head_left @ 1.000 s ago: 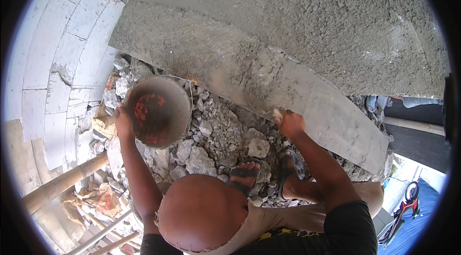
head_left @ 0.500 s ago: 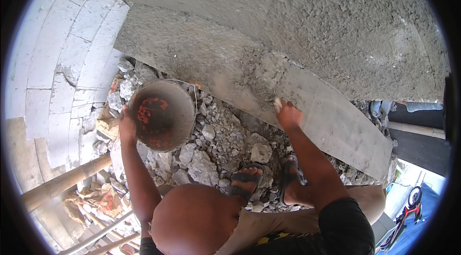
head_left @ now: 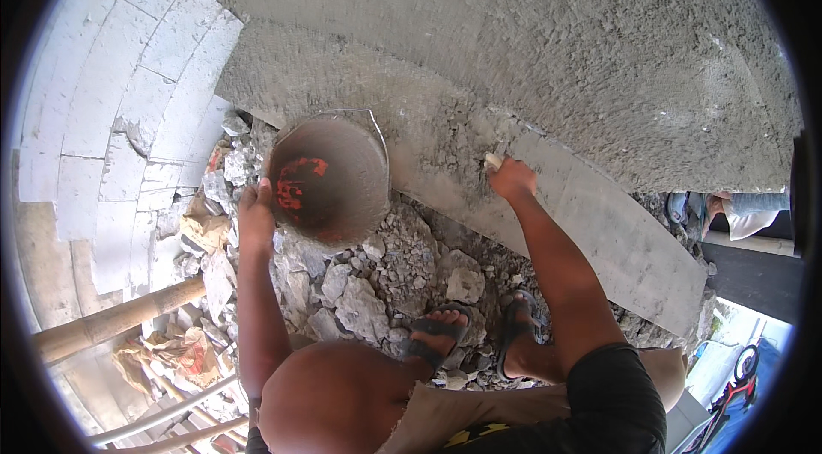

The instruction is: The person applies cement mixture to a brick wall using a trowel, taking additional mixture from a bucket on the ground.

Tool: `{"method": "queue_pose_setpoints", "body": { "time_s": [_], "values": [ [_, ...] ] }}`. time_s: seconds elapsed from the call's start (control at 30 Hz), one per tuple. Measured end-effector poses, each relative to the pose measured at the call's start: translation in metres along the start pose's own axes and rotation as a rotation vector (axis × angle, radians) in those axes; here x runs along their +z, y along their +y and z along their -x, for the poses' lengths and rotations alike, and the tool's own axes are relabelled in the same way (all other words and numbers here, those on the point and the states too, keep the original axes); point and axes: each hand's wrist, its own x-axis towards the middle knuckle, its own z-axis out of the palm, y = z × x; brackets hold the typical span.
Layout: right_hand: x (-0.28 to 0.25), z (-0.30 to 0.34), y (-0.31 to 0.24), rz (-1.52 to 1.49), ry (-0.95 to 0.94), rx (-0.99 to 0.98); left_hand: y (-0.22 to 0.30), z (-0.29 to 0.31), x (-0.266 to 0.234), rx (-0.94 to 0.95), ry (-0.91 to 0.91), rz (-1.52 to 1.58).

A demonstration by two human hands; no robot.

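Note:
My left hand grips the left rim of a round dark bucket, which is tilted so that its inside faces up toward me. Red patches show on the inside, and a thin wire handle arcs over its far right rim. My right hand is closed round the pale handle of what looks like a trowel; its blade cannot be made out against the grey mortar. Just beyond that hand, rough wet mortar lies at the upper end of a smooth grey slab.
Broken concrete rubble surrounds my sandalled feet. A rough mortar wall rises ahead, with a pale block wall at left. Bamboo poles stick out lower left. Cloth and part of a person show at the right.
My left hand has moved the bucket right and away from me, over the edge of the mortar. My right hand has shifted slightly farther away with the trowel. Cloth has appeared at the right edge.

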Motion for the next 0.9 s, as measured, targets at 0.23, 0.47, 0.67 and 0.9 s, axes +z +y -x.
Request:
{"method": "queue_pose_setpoints", "body": {
  "time_s": [0.23,0.47,0.67,0.9],
  "values": [
    [-0.020,0.027,0.019,0.065,0.118,-0.109,0.004,0.007,0.054,0.090,0.096,-0.003],
    [-0.049,0.054,0.024,0.102,0.207,-0.182,-0.005,-0.005,0.071,0.189,0.243,-0.036],
    [-0.109,0.106,-0.018,0.021,0.328,-0.327,-0.001,-0.014,0.091,0.390,0.324,-0.105],
    [-0.082,0.129,-0.081,0.045,0.660,-0.677,0.013,-0.017,0.096,0.241,0.255,0.036]
  ]
}}
